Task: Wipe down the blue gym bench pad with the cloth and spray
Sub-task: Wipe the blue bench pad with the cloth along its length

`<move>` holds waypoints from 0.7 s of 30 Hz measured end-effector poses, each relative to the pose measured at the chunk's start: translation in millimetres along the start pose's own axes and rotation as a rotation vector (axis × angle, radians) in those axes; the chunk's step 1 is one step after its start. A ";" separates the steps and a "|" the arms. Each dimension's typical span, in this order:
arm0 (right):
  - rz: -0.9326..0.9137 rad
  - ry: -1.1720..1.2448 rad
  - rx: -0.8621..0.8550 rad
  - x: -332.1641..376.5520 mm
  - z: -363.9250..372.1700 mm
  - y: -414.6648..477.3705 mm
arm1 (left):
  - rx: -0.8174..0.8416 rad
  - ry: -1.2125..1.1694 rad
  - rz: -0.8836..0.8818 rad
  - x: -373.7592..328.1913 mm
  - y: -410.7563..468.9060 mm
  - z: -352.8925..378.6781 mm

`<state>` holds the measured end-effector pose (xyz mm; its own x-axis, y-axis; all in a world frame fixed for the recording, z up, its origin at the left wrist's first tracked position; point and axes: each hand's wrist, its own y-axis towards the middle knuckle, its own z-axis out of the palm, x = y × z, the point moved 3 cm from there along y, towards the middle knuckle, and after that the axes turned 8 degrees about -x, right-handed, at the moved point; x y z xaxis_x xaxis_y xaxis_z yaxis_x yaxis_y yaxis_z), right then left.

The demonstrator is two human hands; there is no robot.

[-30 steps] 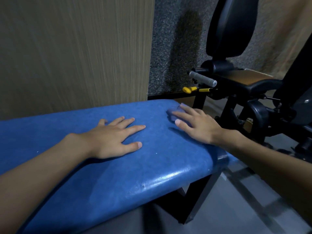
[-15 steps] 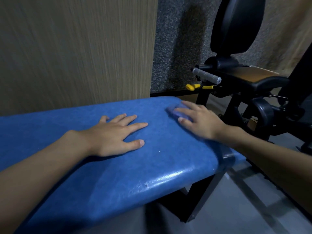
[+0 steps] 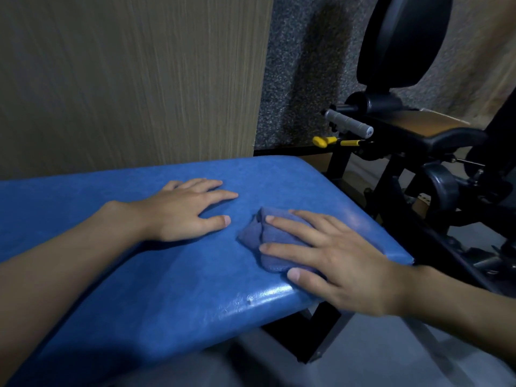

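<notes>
Wiping step, I'd say: right hand (image 3: 343, 263) presses the cloth (image 3: 268, 241) flat-fingered near the pad's (image 3: 139, 289) four o'clock corner; left hand (image 3: 184, 210), fingers spread, braces at centre; next stroke probably wants steady pressure toward nine o'clock.

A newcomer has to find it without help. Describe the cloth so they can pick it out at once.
Find the long blue bench pad in front of the wood-look wall. Near its right end a small bunched cloth lies under the flat fingers of the right hand. It is duller and greyer than the glossy pad, and folded; the left hand rests on bare pad.
</notes>
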<state>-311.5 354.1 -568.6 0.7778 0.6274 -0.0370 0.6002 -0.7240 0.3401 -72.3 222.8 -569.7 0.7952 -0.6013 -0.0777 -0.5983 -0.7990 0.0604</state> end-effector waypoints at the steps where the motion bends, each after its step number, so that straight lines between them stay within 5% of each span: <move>1: -0.001 0.009 -0.015 -4.5 -0.7 3.4 | 0.007 -0.009 -0.010 0.9 0.2 0.5; 5: 0.198 -0.025 -0.010 -67.5 11.8 37.7 | 0.017 -0.004 -0.018 -2.8 0.0 0.0; 10: 0.732 0.130 0.003 -177.0 33.7 66.7 | 0.017 -0.007 -0.015 -3.0 -4.8 0.0; 12: 0.772 0.100 0.050 -180.2 39.6 67.0 | 0.027 -0.006 -0.014 -1.7 -4.0 0.4; 17: 0.381 -0.110 0.073 -85.4 14.1 46.8 | 0.035 0.014 -0.001 0.1 -2.3 -1.0; 21: -0.012 -0.006 0.062 5.7 3.0 15.5 | 0.012 -0.005 -0.006 5.1 -0.5 -3.4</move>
<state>-297.3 345.6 -566.3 0.7716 0.6344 -0.0459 0.6194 -0.7330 0.2812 -67.7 220.1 -566.7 0.7982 -0.5967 -0.0827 -0.5949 -0.8024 0.0477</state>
